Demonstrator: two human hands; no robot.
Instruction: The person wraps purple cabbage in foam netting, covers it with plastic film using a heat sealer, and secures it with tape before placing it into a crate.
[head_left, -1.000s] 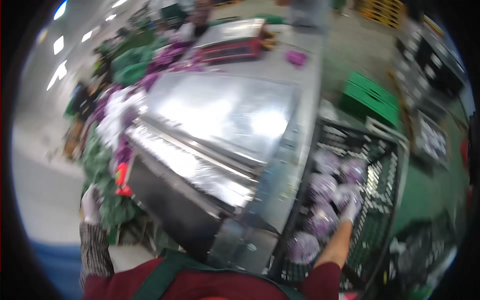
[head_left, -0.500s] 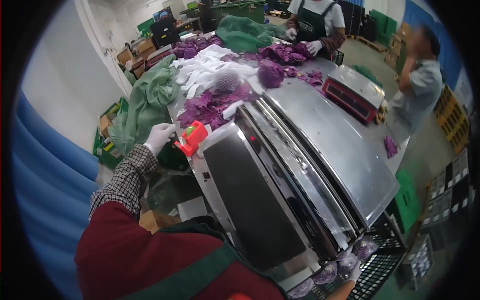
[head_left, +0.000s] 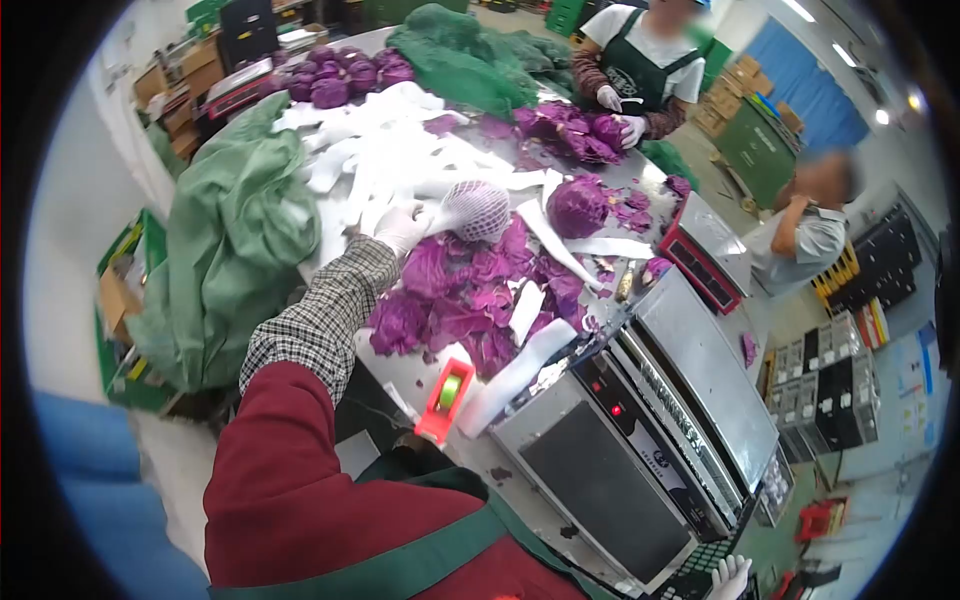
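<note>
My left hand, in a white glove, is closed on the gathered end of a white foam net around a red cabbage. The netted cabbage is above a pile of loose purple leaves. At the lower right edge my right hand, gloved too, has its fingers apart and holds nothing; it is beside the wrapping machine. A red tape dispenser with a green roll stands near my left forearm. White foam nets lie heaped behind my left hand, and a bare red cabbage sits to the right.
Across the table a person in a green apron handles a red cabbage. Another person stands at the right, near a red-fronted scale. Green mesh sacks hang over the left edge. Several cabbages are piled at the far left.
My left hand has moved from beside the tape dispenser to the netted cabbage and closed on its net. My right hand has left the netted cabbages in the crate. The view has shifted.
</note>
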